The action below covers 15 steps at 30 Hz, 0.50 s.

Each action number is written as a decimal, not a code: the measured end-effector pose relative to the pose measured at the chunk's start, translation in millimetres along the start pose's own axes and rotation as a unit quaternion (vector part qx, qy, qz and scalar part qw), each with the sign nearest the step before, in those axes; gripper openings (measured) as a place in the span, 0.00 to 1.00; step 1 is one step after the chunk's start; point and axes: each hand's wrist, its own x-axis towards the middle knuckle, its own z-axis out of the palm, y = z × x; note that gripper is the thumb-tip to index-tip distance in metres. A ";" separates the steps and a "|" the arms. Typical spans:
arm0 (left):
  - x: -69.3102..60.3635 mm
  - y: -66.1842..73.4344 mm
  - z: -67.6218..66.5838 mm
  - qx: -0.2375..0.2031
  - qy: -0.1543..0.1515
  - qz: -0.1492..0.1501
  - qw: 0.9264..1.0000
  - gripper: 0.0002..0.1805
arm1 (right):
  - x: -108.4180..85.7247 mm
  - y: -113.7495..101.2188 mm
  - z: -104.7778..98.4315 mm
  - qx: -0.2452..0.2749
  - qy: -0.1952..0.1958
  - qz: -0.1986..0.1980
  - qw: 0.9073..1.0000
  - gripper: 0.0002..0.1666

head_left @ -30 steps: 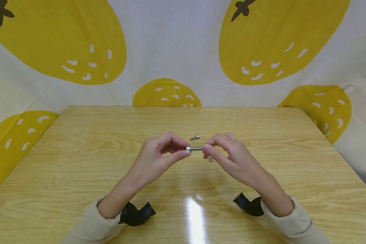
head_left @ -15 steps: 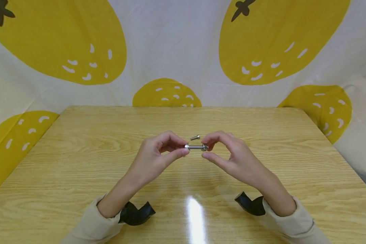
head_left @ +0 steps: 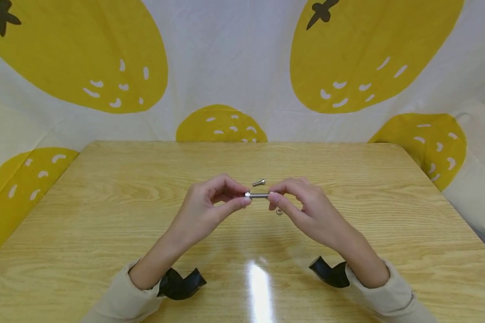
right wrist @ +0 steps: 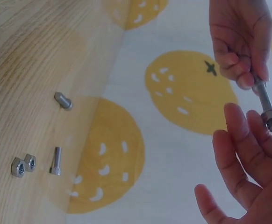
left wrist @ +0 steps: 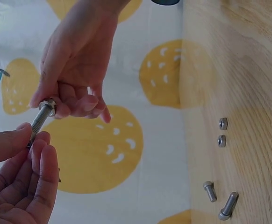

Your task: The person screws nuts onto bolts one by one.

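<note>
My left hand [head_left: 210,202] pinches the head of a silver bolt [head_left: 259,195] between thumb and fingers, holding it level above the table. At the bolt's other end, a hex nut [right wrist: 270,115] sits around the thread, with the bolt's tip showing past it. My right hand [head_left: 311,206] has its thumb and index finger on this nut, mostly covering it in the head view. The right hand's other fingers [right wrist: 248,144] spread apart in the right wrist view.
On the wooden table [head_left: 145,166] lie two loose bolts, a shorter bolt [left wrist: 210,191] and a longer bolt [left wrist: 228,206]. Two loose nuts sit near them, a nut [right wrist: 18,166] and another nut [right wrist: 30,162]. A fruit-patterned cloth [head_left: 230,67] hangs behind the table.
Half a second ago my right thumb was apart from the nut, leaving it exposed; thumb and finger now close on it again, as a second ago. The left hand keeps its hold.
</note>
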 end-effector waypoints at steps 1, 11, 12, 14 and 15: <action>-0.1 -0.1 0.2 -0.001 -0.001 0.000 1.000 0.07 | 0.4 0.1 0.8 -0.001 0.002 0.002 1.000 0.07; 0.0 -0.4 0.3 0.000 -0.001 0.009 1.000 0.07 | -1.0 -1.2 -3.4 0.007 -0.027 0.024 0.999 0.18; -0.1 -0.4 0.2 0.000 -0.001 0.008 1.000 0.06 | -1.2 -1.4 -4.0 0.012 -0.026 0.019 0.999 0.23; -0.2 -0.3 0.0 0.000 0.000 0.007 1.000 0.06 | -0.8 -1.0 -4.2 0.020 -0.016 -0.004 1.000 0.24; -0.2 -0.3 -0.1 0.001 0.000 0.006 1.000 0.06 | -0.6 -0.5 -4.1 0.023 -0.010 -0.016 1.000 0.23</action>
